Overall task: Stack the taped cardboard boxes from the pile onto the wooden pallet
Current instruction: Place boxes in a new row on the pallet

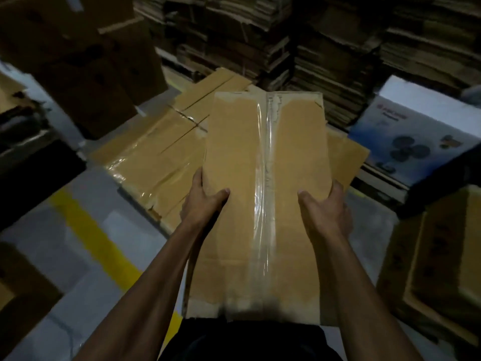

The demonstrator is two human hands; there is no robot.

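Taped box held up in front of body, flat and long. Long way points straight away from person, toward boxes already lying ahead. Clear tape strip runs same way, down middle.

Left hand grips left edge, thumb on top. Right hand grips right edge, thumb on top. Both hands about same way along box, neither nearer.

Laid boxes sit ahead and a bit left, lower than held box. Pallet itself hidden under them. My guess: next move is forward and down, box kept level.
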